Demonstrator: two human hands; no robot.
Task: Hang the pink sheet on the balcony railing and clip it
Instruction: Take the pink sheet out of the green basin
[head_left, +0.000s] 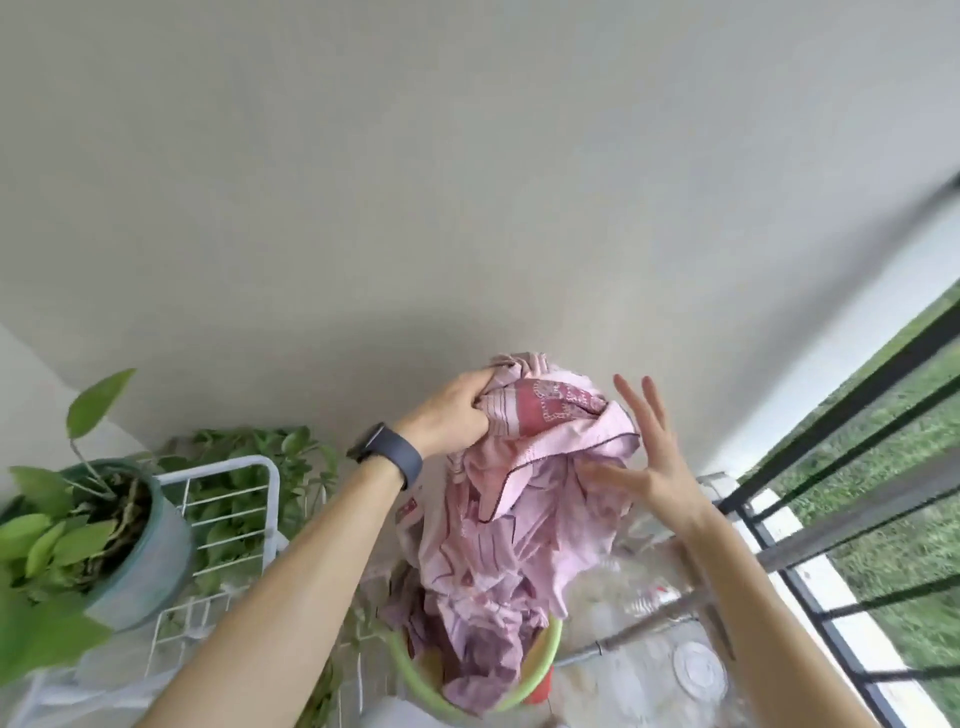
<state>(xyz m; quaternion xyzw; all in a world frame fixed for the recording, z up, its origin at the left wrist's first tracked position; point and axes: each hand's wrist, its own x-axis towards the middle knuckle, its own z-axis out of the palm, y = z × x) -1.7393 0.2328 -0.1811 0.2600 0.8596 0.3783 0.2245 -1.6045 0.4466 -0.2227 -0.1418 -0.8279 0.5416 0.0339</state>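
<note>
The pink sheet (498, 525) hangs bunched in the air, its lower end still inside a green-rimmed basket (545, 670) at the bottom centre. My left hand (447, 421), with a dark watch on the wrist, grips the sheet's top bunch. My right hand (639, 457) is spread with straight fingers against the sheet's right side, holding nothing. The dark balcony railing (852, 415) runs along the right, apart from the sheet. No clip shows.
A potted plant (104, 525) stands on a white wire rack (228, 499) at the left, with more leaves behind it. A plain wall fills the top. A grey pole (649, 623) crosses low at the right. Grass lies beyond the railing.
</note>
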